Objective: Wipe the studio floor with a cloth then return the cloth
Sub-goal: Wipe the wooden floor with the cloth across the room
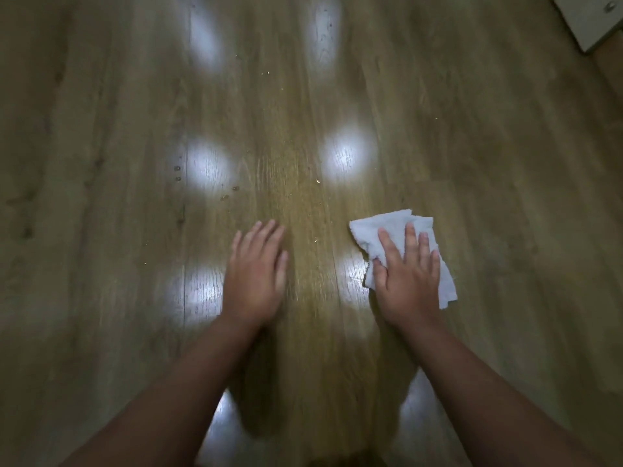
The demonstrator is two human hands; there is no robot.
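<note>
Cloth (397, 230), white and rumpled, lies flat on the wooden floor (101, 163) at about four o'clock from the centre of the view, pinned under the right hand (409, 274). That hand's fingers are straight and spread across the fabric, pressing down rather than gripping; a flat palm like this likely keeps the most cloth on the boards for a wiping stroke. Left hand (258, 267) sits at about seven o'clock, well apart from the cloth, fingers straight and close together, holding nothing; whether it actually touches the boards I cannot tell, though it looks placed as a brace for someone leaning low. Between the two hands runs a bare strip of floor scattered with small pale specks. Water droplets (177, 173) sit at about nine o'clock, near a bright ceiling-light reflection (207, 166), beyond the left hand and not yet reached. A pale furniture corner (590, 25) shows at one o'clock, far from the work. Nothing blocks a sweep leftward except the bracing hand itself. Wiping seems under way; no return spot is in view.
</note>
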